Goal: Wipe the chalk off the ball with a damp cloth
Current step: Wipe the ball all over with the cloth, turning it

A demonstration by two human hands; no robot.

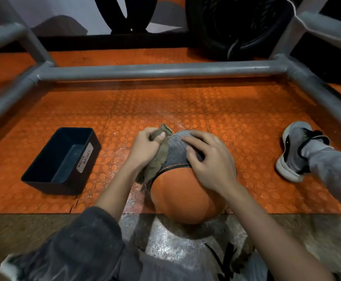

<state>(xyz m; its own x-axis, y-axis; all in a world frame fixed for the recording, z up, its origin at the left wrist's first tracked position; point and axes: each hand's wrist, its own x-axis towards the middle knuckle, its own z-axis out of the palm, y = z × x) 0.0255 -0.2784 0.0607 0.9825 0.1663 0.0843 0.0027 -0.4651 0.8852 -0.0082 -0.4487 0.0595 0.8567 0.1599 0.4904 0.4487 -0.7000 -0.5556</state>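
Far out past the left hand (144, 148) sits a dark bin (61, 160) on the orange floor mat (246, 110). That hand is squeezed shut on a brown cloth (157, 157), pressing it on the left side of the ball (185, 191). Just beside it, the right hand (212, 159) lies flat with fingers spread on top of the ball. Off to its right is a grey shoe (293, 151).
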